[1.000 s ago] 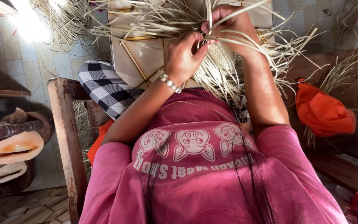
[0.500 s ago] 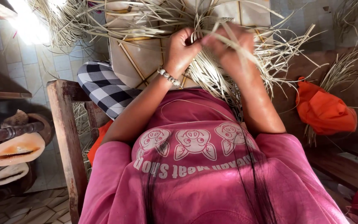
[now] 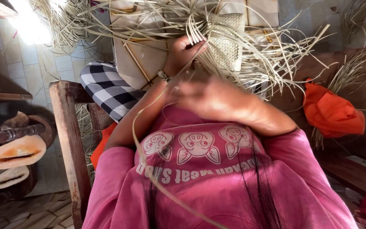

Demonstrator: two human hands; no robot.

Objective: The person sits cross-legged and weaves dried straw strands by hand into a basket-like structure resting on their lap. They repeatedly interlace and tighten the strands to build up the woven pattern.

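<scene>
While both hands work pale straw, a woven mat [image 3: 227, 44] takes shape above the lap.

Left hand [image 3: 183, 53], bracelet at the wrist, has its grip pressed shut around a bunch of strips [image 3: 200, 38] just beside the mat's left edge. Right hand [image 3: 217, 99] is blurred, lower and nearer the pink shirt [image 3: 200, 169]; whether its grip is shut or spread cannot be told. One long strip [image 3: 138, 140] curves from below the left grip down across the shirt. Right of both hands lies an orange cloth [image 3: 333, 112]; left of them, a checked cloth [image 3: 106, 87] and wooden chair [image 3: 68, 140].
</scene>
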